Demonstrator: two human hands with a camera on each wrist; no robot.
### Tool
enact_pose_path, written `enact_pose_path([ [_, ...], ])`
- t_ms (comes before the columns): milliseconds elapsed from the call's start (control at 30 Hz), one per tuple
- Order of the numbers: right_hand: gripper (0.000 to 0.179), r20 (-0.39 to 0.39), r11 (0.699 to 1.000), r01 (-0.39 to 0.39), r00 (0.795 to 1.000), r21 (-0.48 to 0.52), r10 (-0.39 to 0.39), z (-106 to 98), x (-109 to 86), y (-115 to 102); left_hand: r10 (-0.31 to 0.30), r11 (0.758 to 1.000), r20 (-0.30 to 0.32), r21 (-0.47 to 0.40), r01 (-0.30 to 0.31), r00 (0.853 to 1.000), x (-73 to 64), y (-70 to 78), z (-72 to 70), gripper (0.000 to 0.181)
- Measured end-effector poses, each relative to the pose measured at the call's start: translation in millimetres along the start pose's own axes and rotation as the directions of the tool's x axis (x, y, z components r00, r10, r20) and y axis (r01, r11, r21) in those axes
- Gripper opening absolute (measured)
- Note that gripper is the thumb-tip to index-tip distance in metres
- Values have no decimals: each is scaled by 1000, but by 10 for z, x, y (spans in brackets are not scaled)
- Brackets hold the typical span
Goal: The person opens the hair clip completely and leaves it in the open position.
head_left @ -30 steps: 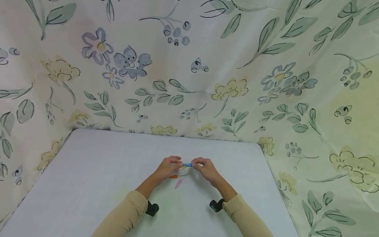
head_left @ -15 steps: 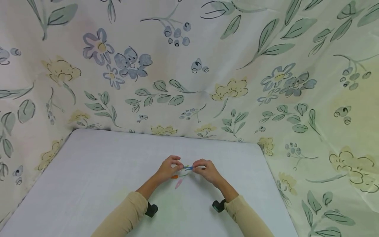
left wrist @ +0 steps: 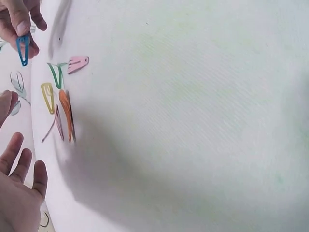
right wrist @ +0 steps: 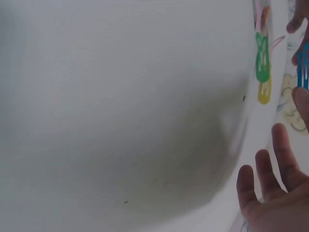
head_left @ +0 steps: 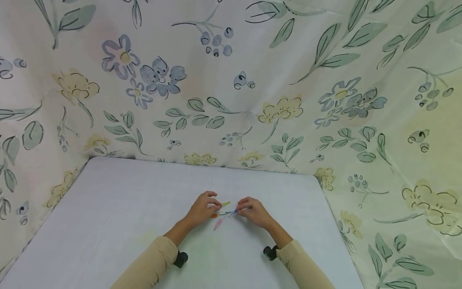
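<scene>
A blue snap hair clip (left wrist: 22, 50) is pinched between the thumb and fingers of my right hand (head_left: 254, 212), just above the table. My left hand (head_left: 203, 209) hovers to the left, its fingers loosely bent with nothing in them. Below and between the hands lie several more hair clips: a yellow clip (left wrist: 47, 98), a green clip (left wrist: 57, 76), an orange clip (left wrist: 66, 111), a pink clip (left wrist: 78, 64) and a thin pinkish-purple clip (left wrist: 59, 123). In the head view, the left fingers partly cover the orange clip.
The clips lie on a white table (head_left: 137, 192) whose back edge meets a flower-patterned cloth (head_left: 231, 88). That cloth also hangs along both sides. Dark wrist cameras are strapped under both forearms. Tiny dark specks dot the tabletop.
Both hands held the blue clip between them earlier. Now the left hand has let go and drawn slightly left, while the right hand has lowered and moved a little right with the clip.
</scene>
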State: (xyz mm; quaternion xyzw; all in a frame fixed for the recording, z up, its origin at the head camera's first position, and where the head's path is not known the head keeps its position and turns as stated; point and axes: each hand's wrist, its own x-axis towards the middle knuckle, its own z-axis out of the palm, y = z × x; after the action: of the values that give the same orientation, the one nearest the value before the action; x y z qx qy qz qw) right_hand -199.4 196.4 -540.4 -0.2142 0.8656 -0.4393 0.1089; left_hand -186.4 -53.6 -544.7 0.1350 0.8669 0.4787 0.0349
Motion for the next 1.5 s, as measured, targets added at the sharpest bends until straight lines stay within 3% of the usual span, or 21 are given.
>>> enact_pose_path([
  [200,10,-23,997,11,1000,-71,-13,19,-40,88,49,995,-40,84,-45,998,-48,-60,-20,6],
  [433,8,-37,990,20,999,-137,-25,67,-65,176,72,989,-23,128,-69,997,-92,-153,-15,8],
  [733,10,-52,977,38,997,-211,-50,104,-94,200,205,956,-4,216,-199,979,-169,-251,32,11],
  [1100,17,-27,979,44,998,-199,-50,160,-74,92,169,951,29,259,-171,985,-212,-256,58,18],
  [1333,16,-40,974,141,988,-179,-150,263,-33,-14,181,943,74,270,-194,981,-247,-241,39,24],
  [1500,16,-37,954,184,979,-236,-198,364,10,-29,166,945,74,273,-180,983,-263,-258,40,25],
])
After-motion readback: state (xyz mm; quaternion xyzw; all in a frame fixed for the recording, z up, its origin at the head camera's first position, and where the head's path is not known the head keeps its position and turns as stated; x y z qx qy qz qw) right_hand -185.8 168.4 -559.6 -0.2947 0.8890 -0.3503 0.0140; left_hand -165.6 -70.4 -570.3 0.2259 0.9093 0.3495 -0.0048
